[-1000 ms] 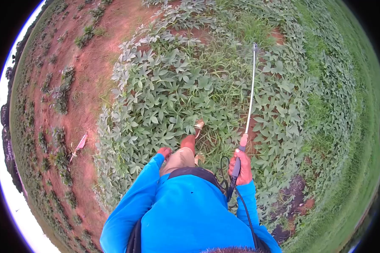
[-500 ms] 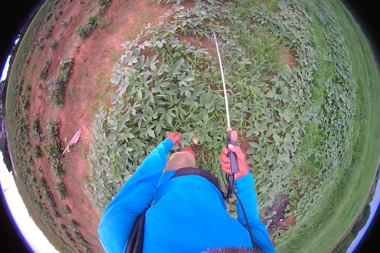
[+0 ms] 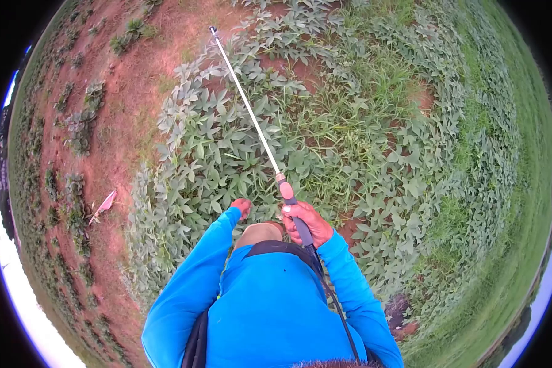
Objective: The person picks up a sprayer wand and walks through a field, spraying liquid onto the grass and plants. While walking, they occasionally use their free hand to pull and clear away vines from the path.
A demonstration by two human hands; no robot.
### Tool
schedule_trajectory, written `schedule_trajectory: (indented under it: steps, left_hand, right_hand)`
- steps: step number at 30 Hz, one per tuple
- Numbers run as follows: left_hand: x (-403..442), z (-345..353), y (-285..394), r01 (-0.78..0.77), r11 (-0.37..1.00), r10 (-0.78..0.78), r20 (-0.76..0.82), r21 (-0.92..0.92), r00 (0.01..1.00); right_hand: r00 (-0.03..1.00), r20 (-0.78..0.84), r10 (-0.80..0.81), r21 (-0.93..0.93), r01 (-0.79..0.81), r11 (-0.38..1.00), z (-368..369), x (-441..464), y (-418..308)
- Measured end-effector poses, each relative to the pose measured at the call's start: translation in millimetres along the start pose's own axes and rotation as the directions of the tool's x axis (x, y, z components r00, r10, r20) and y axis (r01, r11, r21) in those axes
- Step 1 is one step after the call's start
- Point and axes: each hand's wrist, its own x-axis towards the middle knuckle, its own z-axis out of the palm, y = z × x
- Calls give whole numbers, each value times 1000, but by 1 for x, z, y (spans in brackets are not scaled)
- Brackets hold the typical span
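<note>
My right hand (image 3: 306, 223) is wrapped round the dark handle of a spray wand (image 3: 249, 109), in front of my waist. The wand's thin white tube slants up and to the left over leafy plants (image 3: 221, 147), and its tip is above the edge of the reddish soil. A black hose runs from the handle down along my right sleeve. My left hand (image 3: 241, 207) hangs low beside my thigh, near the leaves; its fingers are small and partly hidden, and no object shows in it.
Reddish bare soil (image 3: 122, 122) with rows of small plants lies to the left. A pink scrap (image 3: 106, 203) rests on it. Grass (image 3: 383, 89) grows among the leafy plants, and a dark patch (image 3: 397, 310) is at the lower right.
The wand has swung from right to left, its tip crossing from the plants to the soil edge. My right hand has moved left and inward. My left hand rose forward, then drew back.
</note>
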Motion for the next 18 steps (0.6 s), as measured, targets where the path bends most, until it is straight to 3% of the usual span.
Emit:
schedule_trajectory:
  steps: [5, 10, 18]
  left_hand:
    - [14, 7, 20, -27, 999, 24, 48, 44, 999]
    - [24, 14, 45, -153, 988, 155, 104, -25, 982]
    - [33, 16, 70, -148, 986, 138, 124, 76, 983]
  right_hand:
    - [980, -161, -113, -23, 111, 994, -7, -18, -14]
    - [974, -207, -92, 201, 135, 970, -40, -52, -5]
    - [934, -337, -116, 385, 249, 889, -67, -128, 18]
